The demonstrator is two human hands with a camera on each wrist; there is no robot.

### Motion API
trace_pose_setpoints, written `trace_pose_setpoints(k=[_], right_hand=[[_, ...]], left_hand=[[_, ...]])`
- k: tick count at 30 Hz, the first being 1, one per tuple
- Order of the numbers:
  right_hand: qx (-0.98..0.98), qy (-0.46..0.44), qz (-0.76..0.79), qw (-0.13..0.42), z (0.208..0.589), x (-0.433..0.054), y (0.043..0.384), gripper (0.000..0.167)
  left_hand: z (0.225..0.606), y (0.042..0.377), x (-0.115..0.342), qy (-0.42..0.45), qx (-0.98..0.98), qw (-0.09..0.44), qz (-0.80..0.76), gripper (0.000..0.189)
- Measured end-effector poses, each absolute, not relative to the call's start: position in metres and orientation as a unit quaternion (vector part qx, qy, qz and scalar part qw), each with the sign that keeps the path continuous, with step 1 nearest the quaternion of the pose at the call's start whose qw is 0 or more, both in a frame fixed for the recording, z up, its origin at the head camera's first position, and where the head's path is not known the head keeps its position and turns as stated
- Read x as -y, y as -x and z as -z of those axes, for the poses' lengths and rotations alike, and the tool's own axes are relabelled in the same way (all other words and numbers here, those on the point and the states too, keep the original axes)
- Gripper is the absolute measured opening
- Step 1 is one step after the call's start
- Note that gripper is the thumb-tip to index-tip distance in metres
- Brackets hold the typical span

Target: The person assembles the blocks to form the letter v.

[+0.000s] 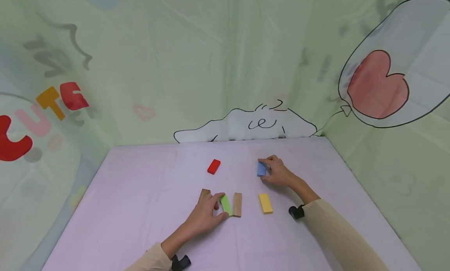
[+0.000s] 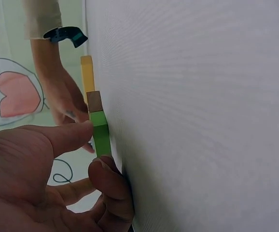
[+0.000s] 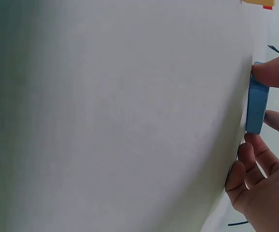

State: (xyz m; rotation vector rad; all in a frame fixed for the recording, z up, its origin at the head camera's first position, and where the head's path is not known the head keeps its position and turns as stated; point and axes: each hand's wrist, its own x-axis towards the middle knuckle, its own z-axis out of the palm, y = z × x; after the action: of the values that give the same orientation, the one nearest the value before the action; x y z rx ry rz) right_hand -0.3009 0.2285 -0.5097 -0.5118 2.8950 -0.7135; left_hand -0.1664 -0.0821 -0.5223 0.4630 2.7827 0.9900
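Near the middle of the table, my left hand pinches a light green block at its two ends between thumb and forefinger. In the left wrist view the thumb touches the upper edge of the green block. A plain wooden block lies just right of the green one. A darker wooden block is partly hidden behind my left fingers. Farther back on the right, my right hand holds a blue block by its ends. The right wrist view has the blue block under thumb and fingertips.
A yellow block lies to the right of the plain wooden one. Toward the back sits a red block. The pale table meets a printed green curtain at its far edge and sides. Each wrist wears a dark strap.
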Motion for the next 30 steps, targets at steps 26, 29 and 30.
trace_pose_setpoints(k=[26, 29, 30], right_hand=[[-0.953, 0.176, 0.235, 0.071, 0.5079, -0.2323, 0.2995, 0.070], [-0.953, 0.178, 0.236, 0.069, 0.5081, -0.2328, 0.2996, 0.070], [-0.953, 0.178, 0.236, 0.068, 0.5077, -0.2327, 0.2993, 0.070]], left_hand=[[0.5207, 0.1661, 0.0822, -0.152, -0.927, 0.082, -0.332, 0.065], [0.5202, 0.1661, 0.0822, -0.153, -0.926, 0.083, -0.335, 0.065], [0.5198, 0.1661, 0.0822, -0.153, -0.926, 0.083, -0.335, 0.065]])
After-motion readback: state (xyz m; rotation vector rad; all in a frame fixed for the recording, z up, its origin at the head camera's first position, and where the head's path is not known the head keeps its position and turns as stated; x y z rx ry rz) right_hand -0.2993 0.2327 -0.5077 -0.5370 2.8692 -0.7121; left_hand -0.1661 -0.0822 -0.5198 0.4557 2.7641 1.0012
